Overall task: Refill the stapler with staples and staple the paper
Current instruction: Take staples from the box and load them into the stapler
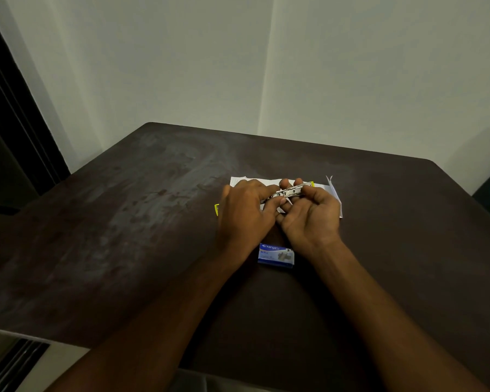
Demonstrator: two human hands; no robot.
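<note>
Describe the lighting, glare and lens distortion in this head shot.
Head view: dim, greenish light; a pale sheen streaks the table left of the hands; wide-angle bending curves the table's edges; the stapler glints but looks soft; the staple box print is barely legible.

— What can be read in the frame?
— Only "kangaro", printed in white on the blue staple box at lower centre. The smaller print beneath it cannot be made out.

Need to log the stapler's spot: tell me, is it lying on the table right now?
No: both the left hand and right hand hold the stapler above the paper.
</note>
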